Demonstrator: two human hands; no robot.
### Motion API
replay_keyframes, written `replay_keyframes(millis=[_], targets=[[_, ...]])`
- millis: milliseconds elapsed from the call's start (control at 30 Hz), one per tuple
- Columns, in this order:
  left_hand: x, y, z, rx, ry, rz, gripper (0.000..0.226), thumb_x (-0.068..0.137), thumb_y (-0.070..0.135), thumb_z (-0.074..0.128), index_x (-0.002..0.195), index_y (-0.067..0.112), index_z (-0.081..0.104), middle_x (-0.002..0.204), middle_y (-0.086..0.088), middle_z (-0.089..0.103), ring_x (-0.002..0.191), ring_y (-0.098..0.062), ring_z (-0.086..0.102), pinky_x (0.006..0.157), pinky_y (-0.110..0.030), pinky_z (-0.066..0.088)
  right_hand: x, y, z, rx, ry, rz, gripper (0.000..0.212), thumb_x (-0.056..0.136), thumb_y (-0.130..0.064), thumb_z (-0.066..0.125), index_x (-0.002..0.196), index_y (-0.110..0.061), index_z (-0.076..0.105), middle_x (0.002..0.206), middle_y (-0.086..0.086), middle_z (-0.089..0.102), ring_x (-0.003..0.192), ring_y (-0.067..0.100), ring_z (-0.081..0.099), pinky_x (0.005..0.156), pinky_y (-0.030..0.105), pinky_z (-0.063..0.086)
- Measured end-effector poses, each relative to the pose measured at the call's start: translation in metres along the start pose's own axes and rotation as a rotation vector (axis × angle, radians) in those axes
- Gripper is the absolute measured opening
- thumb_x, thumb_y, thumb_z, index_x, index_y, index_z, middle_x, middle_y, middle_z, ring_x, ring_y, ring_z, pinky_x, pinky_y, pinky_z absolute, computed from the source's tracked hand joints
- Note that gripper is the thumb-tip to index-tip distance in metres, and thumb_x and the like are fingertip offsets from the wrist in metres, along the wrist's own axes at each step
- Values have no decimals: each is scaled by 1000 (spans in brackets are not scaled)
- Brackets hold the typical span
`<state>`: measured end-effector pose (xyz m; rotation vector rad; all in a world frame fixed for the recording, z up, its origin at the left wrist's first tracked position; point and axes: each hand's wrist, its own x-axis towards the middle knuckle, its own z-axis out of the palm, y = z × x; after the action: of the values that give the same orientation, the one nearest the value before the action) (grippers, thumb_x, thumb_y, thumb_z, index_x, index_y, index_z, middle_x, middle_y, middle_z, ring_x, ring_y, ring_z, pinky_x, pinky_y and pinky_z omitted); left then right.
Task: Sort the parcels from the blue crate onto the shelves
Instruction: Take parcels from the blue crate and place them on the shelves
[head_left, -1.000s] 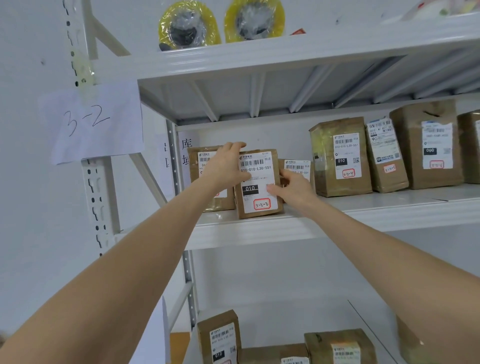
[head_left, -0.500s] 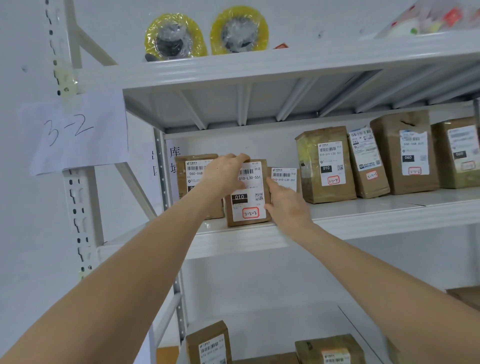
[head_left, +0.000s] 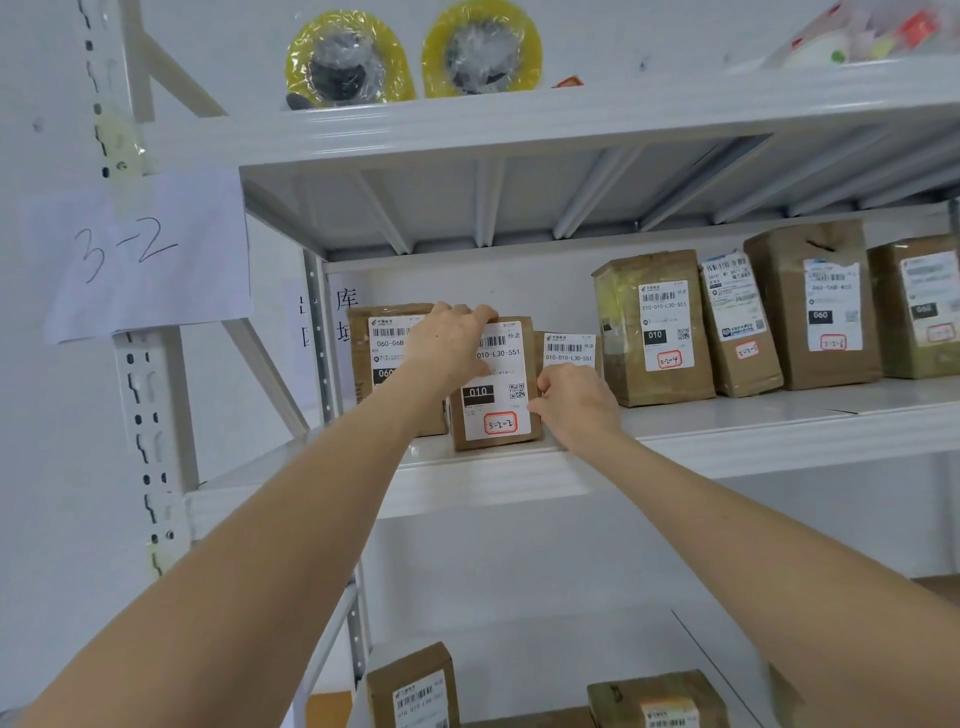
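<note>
A paper sign (head_left: 140, 254) marked "3-2" is taped to the white upright post (head_left: 150, 415) at the far left. On the middle shelf (head_left: 727, 431), a brown parcel labelled 060-06B (head_left: 379, 343) stands at the left end, partly hidden by the left hand (head_left: 447, 345).

That hand lies over the upper left of the 3-2-2 parcel (head_left: 496, 410), its fingers curled over the top edge. The 3-2-2 parcel stands upright near the shelf's front edge, its label facing out with 010-L30-551 printed on it and 3-2-2 in a red box. The right hand (head_left: 576, 402) holds the parcel's right edge with its fingers bent round it.

Just behind that hand, a parcel labelled 010-010-L30-551 (head_left: 569, 351) peeks out. Further right, well apart from the hands, stand a 3-2-4 parcel (head_left: 652, 327), a slim leaning parcel (head_left: 740, 327), an 060 parcel (head_left: 815, 306) and 1 more parcel at the frame edge (head_left: 919, 306).

On the top shelf (head_left: 623, 119) sit 2 yellow tape rolls (head_left: 348, 60). The lower shelf (head_left: 597, 649) carries more brown parcels (head_left: 415, 686).
</note>
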<state>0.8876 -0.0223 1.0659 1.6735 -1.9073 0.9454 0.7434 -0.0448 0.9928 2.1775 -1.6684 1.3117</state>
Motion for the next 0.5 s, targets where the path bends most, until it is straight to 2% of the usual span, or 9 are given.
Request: replay_keyframes(millis=[133,267,367,433,500], targets=[[1,0,7,-10,23,-15,68,83,28,69,142,26,35,132,-4,43,119,-24,45,93,-35,44,-2,-2,7,-99,57,-57,11,91,-14,56,98,-11,63,93,7,67,87,29,61,65,30,42],[5,-2,10,-30,22,-32,69,83,29,70,143,27,34,131,-4,42,117,-23,46,90,-33,45,-10,2,12,-195,61,-148,18,93,-6,46,107,-10,56,96,12,67,88,33,62,62,31,38],[7,-4,13,-46,20,-39,69,83,29,70,143,28,34,129,-4,42,116,-23,46,90,-33,45,-12,5,13,-247,34,-221,32,94,-4,44,125,-14,45,94,11,67,81,31,61,60,32,38],[9,-4,14,-48,19,-32,69,83,29,70,142,28,35,129,-5,43,115,-24,47,91,-34,44,-10,5,12,-295,11,-260,39,92,0,42,128,-13,44,93,8,65,76,29,56,59,31,36],[10,-3,16,-46,13,-29,69,83,29,70,142,27,35,129,-6,43,115,-24,47,92,-35,44,-8,3,11,-341,-36,-267,45,90,5,42,132,-11,43,101,9,62,84,30,58,62,32,38]])
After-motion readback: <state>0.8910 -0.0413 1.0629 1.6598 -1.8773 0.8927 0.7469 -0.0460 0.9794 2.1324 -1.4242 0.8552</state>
